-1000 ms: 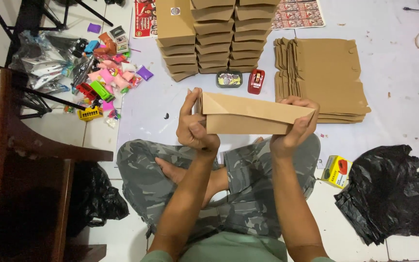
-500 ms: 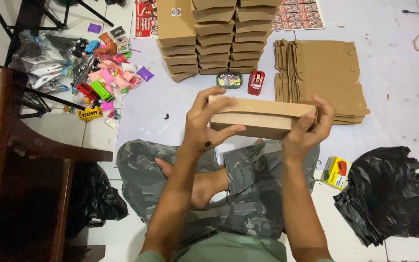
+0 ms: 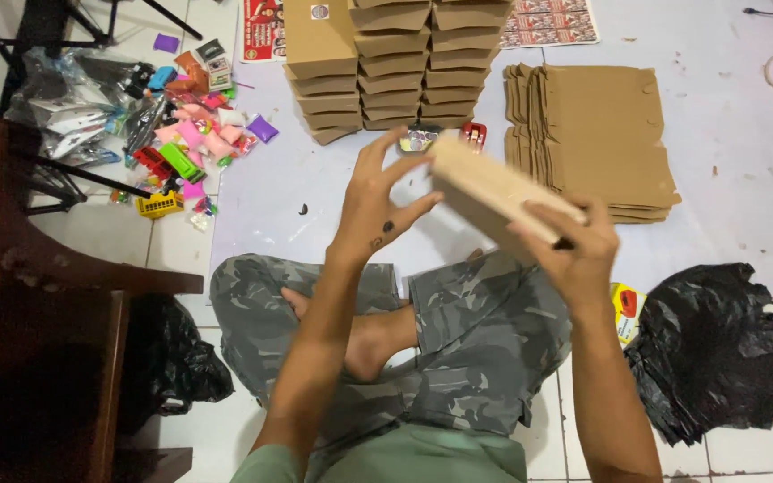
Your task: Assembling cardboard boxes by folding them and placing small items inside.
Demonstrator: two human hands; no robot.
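Note:
I sit cross-legged on the floor and hold a folded brown cardboard box (image 3: pixel 494 192) above my lap, tilted down to the right and blurred by motion. My right hand (image 3: pixel 574 250) grips its lower right end. My left hand (image 3: pixel 379 201) has its fingers spread beside the box's left end, at most a fingertip touching it. Ahead on the floor stand stacks of finished brown boxes (image 3: pixel 386 63), and to their right lies a pile of flat cardboard blanks (image 3: pixel 597 139).
A small tin (image 3: pixel 420 139) and a red object (image 3: pixel 473 134) lie between the stacks and me. Colourful small packets (image 3: pixel 194 134) are scattered at the left. A dark wooden chair (image 3: pixel 38 286) stands at my left, black plastic bags (image 3: pixel 717 349) at my right.
The box has swung from level to tilted down at the right. My left hand has come off its end and opened; my right hand still holds it.

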